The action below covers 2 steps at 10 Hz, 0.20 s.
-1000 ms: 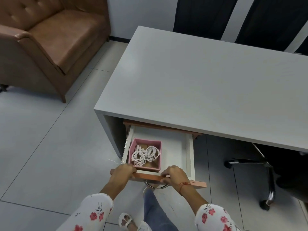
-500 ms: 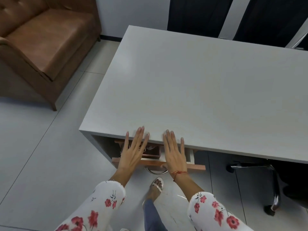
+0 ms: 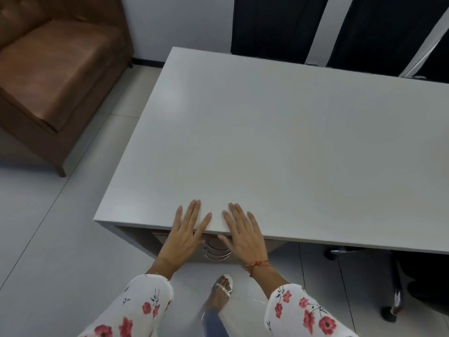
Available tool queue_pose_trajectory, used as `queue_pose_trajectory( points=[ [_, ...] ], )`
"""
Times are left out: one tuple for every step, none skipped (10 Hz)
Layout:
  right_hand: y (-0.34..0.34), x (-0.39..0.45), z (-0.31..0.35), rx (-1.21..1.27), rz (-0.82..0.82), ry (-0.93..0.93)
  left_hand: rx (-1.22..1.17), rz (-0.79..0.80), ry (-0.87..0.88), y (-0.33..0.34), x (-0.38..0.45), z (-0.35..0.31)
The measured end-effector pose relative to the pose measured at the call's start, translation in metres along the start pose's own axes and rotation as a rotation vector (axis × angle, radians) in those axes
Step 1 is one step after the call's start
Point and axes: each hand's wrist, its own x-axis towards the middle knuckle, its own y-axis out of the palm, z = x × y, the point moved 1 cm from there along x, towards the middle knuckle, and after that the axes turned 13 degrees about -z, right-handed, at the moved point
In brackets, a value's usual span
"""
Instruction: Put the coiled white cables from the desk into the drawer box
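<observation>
Head: two hands, left hand (image 3: 185, 235), right hand (image 3: 244, 235), grips spread flat on desk (image 3: 279, 147).

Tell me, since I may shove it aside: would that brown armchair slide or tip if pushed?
The brown armchair looks broad, low and bulky, so probably heavy and unlikely to tip. Its short leg stands on smooth floor tiles, so it would likely slide, perhaps scraping.

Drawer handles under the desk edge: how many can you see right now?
3. The curved metal drawer handles sit stacked one below another, between the left hand and right hand, just under the desk front edge. The hands may hide more.
</observation>
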Motion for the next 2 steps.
queue_pose_trajectory(
  points=[
    [-0.023, 0.014, -0.003, 0.061, 0.018, 0.037, -0.087, 0.070, -0.065, -0.019, 0.016, 0.015],
    [-0.060, 0.053, -0.010, 0.044, -0.072, 0.146, -0.104, -0.076, -0.199, -0.056, 0.054, 0.041]
  ],
)
